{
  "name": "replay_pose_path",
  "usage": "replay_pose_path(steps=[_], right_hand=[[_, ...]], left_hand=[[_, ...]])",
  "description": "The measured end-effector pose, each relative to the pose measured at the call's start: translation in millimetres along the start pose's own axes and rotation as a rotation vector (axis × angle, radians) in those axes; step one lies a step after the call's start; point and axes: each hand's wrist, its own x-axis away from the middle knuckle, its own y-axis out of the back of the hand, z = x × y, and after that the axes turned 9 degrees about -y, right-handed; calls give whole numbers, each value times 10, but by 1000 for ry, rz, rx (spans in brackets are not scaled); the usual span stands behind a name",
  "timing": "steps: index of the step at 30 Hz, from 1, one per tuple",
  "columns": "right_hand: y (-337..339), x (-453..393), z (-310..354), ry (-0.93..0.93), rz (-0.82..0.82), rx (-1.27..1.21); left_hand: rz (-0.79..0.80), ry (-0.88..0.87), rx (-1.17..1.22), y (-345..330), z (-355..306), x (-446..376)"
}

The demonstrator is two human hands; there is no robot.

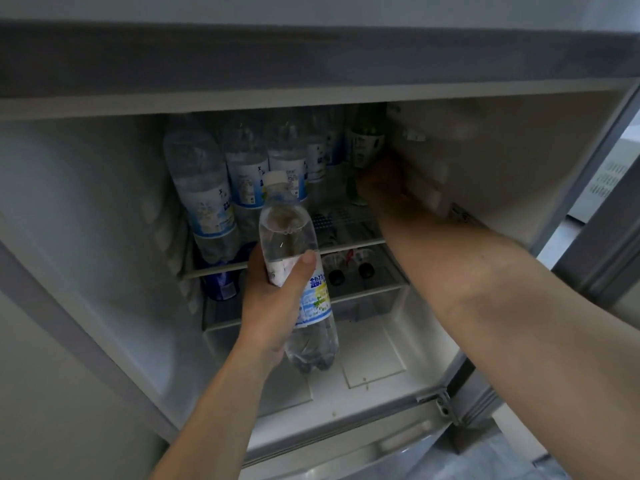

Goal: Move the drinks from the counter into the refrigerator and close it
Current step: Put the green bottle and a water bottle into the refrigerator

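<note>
The refrigerator (104, 216) stands open in front of me. My left hand (273, 299) grips a clear water bottle (294, 268) with a white cap and blue-yellow label, held upright in front of the shelves. My right hand (379, 183) reaches deep onto the upper shelf (349, 221) and is closed around the lower part of a dark green bottle (367, 143) at the right rear. Several clear water bottles (204, 188) with blue labels stand in rows on the left and middle of that shelf.
Below the upper shelf, a blue bottle (221, 282) and dark-capped bottles (349, 271) sit on a lower level. A clear drawer (367, 306) lies beneath. The refrigerator door (602, 216) stands open at the right. The freezer compartment's edge (311, 60) overhangs the top.
</note>
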Motion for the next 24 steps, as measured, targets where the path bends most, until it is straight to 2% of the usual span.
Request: replay_pose_path(steps=[4, 14, 17, 20, 22, 24], right_hand=[[-19, -99, 53, -44, 44, 70], [-55, -146, 47, -27, 52, 33], [-18, 44, 32, -37, -1, -99], [43, 429, 1, -45, -39, -392], [158, 776, -93, -55, 98, -587], [333, 1115, -234, -20, 367, -671]], left_hand=[[-22, 26, 22, 31, 17, 15], [-46, 12, -5, 34, -3, 8], [-31, -17, -38, -34, -24, -41], [15, -55, -61, -138, -64, -139], [70, -73, -88, -213, -93, -251], [120, -108, -90, -281, -115, -370]])
